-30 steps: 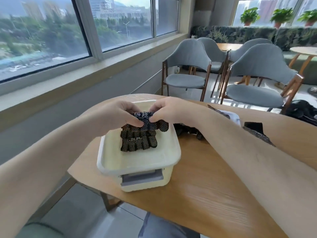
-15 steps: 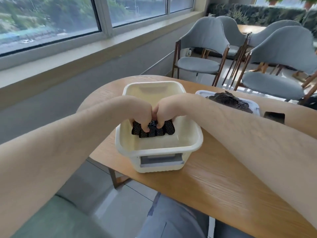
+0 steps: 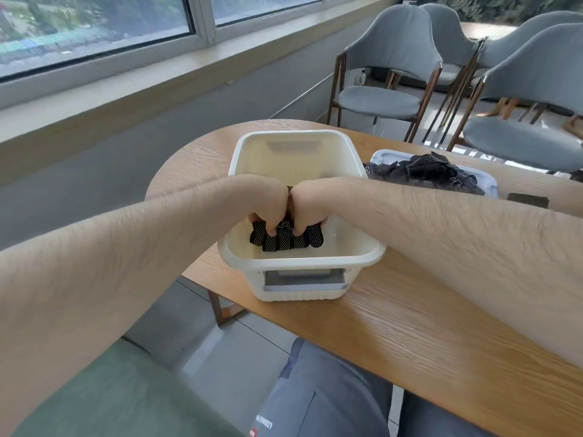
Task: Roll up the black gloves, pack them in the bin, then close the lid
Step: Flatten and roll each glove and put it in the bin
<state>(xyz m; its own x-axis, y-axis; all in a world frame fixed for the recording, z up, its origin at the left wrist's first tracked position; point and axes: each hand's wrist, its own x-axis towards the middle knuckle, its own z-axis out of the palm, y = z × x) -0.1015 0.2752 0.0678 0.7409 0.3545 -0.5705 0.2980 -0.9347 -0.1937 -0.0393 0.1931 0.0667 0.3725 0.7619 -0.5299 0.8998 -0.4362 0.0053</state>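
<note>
A cream plastic bin (image 3: 362,260) stands open on the wooden table near its front edge. Both my hands reach down inside it. My left hand (image 3: 268,206) and my right hand (image 3: 310,205) sit knuckle to knuckle, each gripping the rolled black gloves (image 3: 285,239), dotted with white, low against the bin's near wall. The bin's floor beneath the roll is hidden. To the right, the white lid (image 3: 487,181) lies flat on the table with a loose pile of black gloves (image 3: 422,171) on it.
A small dark item (image 3: 527,200) lies on the table (image 3: 410,326) beside the lid. Grey chairs (image 3: 388,74) stand behind the table. A window sill runs along the left. My legs are under the table's front edge.
My hands have carried the rolled gloves from above the bin's rim down into the bin. The view has tilted downward and closer.
</note>
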